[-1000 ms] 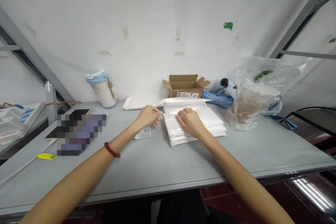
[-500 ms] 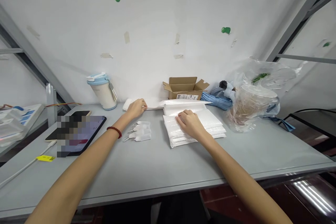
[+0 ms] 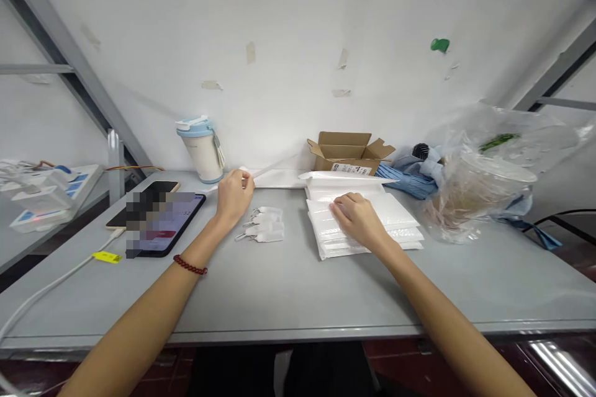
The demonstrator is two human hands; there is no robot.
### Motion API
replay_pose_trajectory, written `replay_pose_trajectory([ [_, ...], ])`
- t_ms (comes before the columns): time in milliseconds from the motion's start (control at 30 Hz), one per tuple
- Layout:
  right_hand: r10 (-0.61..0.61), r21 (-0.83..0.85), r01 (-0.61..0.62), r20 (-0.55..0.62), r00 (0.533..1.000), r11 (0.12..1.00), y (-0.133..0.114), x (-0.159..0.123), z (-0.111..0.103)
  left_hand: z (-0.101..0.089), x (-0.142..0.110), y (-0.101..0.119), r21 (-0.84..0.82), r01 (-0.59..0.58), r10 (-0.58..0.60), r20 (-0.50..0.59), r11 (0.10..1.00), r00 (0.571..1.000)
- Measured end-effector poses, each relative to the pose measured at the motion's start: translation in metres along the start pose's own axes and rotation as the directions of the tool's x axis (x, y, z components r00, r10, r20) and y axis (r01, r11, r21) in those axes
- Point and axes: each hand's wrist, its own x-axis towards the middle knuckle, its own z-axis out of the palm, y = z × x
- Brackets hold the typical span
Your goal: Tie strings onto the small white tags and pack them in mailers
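Note:
My left hand (image 3: pixel 235 197) is closed in a pinch at the back of the desk, left of centre. From its fingertips a thin translucent strip (image 3: pixel 274 166) slants up to the right, above a flat white piece (image 3: pixel 284 178) lying along the wall. My right hand (image 3: pixel 356 216) rests on a small stack of white bubble mailers (image 3: pixel 326 239), fingers stretched over the top one and holding nothing. Between my hands lie several small clear-and-white tags (image 3: pixel 267 226) with metal clasps or loops, touched by neither hand.
Behind the mailers stands an open cardboard box (image 3: pixel 347 149). Blue cloth (image 3: pixel 405 177) and a plastic-bagged tub (image 3: pixel 484 180) sit to the right. A cream tumbler (image 3: pixel 202 152), two phones (image 3: pixel 170 226) and a white cable (image 3: pixel 60 279) occupy the left. The wall closes off the back.
My left hand has drawn back towards me, and the thin strip now stands lifted from its fingers. My right hand stays on the mailers. The view has shifted slightly.

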Motion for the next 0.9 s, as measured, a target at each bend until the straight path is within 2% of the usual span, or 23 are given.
replay_pose_trajectory([
  [67,-0.079,0.006,0.080,-0.136,0.988,0.997,0.001,-0.001,0.000,-0.004,-0.005,0.009,-0.152,-0.040,0.021,-0.125,0.988,0.992],
  [100,-0.127,-0.005,0.130,-0.227,0.966,0.992,0.000,-0.001,-0.001,-0.004,-0.009,0.016,-0.199,-0.095,0.059,-0.178,0.975,0.982],
  [167,-0.238,-0.072,0.229,-0.404,0.883,0.971,-0.004,-0.002,-0.005,-0.002,-0.020,0.031,-0.195,-0.257,0.206,-0.249,0.946,0.946],
  [233,-0.350,-0.175,0.303,-0.511,0.786,0.937,-0.009,-0.004,-0.009,0.003,-0.033,0.045,-0.147,-0.428,0.388,-0.238,0.892,0.890],
  [300,-0.439,-0.282,0.338,-0.512,0.739,0.898,-0.014,-0.005,-0.011,0.009,-0.046,0.057,-0.130,-0.566,0.543,-0.174,0.814,0.822],
  [367,-0.472,-0.371,0.323,-0.446,0.760,0.871,-0.017,-0.006,-0.011,0.013,-0.057,0.065,-0.124,-0.662,0.652,-0.116,0.739,0.749],
  [433,-0.442,-0.419,0.279,-0.366,0.819,0.864,-0.016,-0.007,-0.009,0.015,-0.064,0.071,-0.142,-0.713,0.710,-0.079,0.687,0.700],
  [467,-0.412,-0.423,0.260,-0.322,0.852,0.868,-0.015,-0.007,-0.007,0.014,-0.066,0.073,-0.162,-0.718,0.717,-0.073,0.677,0.693],
  [500,-0.379,-0.415,0.247,-0.271,0.885,0.875,-0.014,-0.007,-0.006,0.013,-0.066,0.074,-0.184,-0.703,0.703,-0.076,0.687,0.707],
  [533,-0.342,-0.400,0.237,-0.214,0.915,0.885,-0.012,-0.007,-0.005,0.012,-0.065,0.074,-0.202,-0.668,0.666,-0.088,0.717,0.741],
  [600,-0.267,-0.373,0.213,-0.100,0.958,0.903,-0.009,-0.007,-0.003,0.006,-0.059,0.072,-0.214,-0.538,0.523,-0.127,0.815,0.843],
  [667,-0.202,-0.362,0.180,-0.023,0.979,0.915,-0.008,-0.007,-0.001,-0.001,-0.048,0.066,-0.200,-0.338,0.313,-0.146,0.920,0.938],
  [733,-0.166,-0.359,0.157,0.006,0.986,0.920,-0.008,-0.007,0.000,-0.008,-0.035,0.056,-0.205,-0.097,0.076,-0.106,0.974,0.991],
  [767,-0.160,-0.355,0.153,0.010,0.987,0.922,-0.008,-0.008,0.000,-0.011,-0.029,0.050,-0.247,0.033,-0.050,-0.060,0.968,0.997],
  [833,-0.156,-0.347,0.151,0.012,0.988,0.926,-0.010,-0.008,0.000,-0.014,-0.019,0.040,-0.397,0.276,-0.249,0.119,0.875,0.961],
  [900,-0.150,-0.339,0.148,0.022,0.988,0.929,-0.012,-0.008,-0.001,-0.014,-0.015,0.034,-0.542,0.437,-0.287,0.342,0.718,0.895],
])
